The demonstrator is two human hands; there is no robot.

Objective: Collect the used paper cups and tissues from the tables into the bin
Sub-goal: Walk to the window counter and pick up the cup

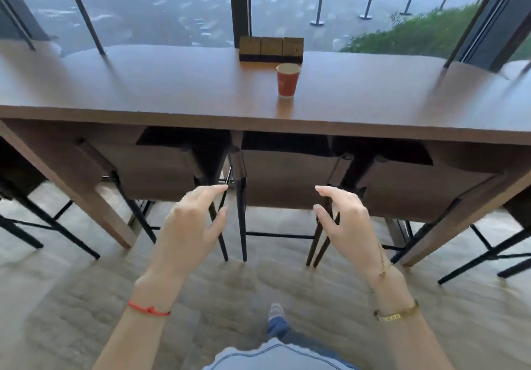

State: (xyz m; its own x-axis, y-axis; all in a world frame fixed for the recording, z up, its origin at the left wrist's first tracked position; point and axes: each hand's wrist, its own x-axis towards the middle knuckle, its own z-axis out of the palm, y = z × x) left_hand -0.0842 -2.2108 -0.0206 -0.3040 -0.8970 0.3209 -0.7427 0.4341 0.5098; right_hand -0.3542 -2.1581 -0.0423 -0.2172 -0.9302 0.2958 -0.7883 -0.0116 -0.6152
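A long brown wooden tabletop runs from left to right across the scene, with its far edge against tall glass windows that look out on grey ground and a patch of green plants at the far right. Three brown-seated stools with thin black legs are tucked under the near edge of the tabletop, side by side, and parts of further stool frames show at the left and right borders. The floor below is pale and mottled.

At the far side of the tabletop, right of centre, lies a low wooden box with a dark base, its top split into three sections; what it holds cannot be made out. Just in front of it, on the near side and apart from it, stands one paper cup, upright. The cup is red-orange with a pale rim and a faint light mark on its side, and its mouth is open; whether anything is inside cannot be told. No tissues are visible.

The person's two hands are held out low in front of the stools, nearer than the tabletop edge and well apart from the cup. The left hand and the right hand both have loosely spread, slightly bent fingers and hold nothing. A red string sits on the left wrist, and a gold bracelet and chain on the right.
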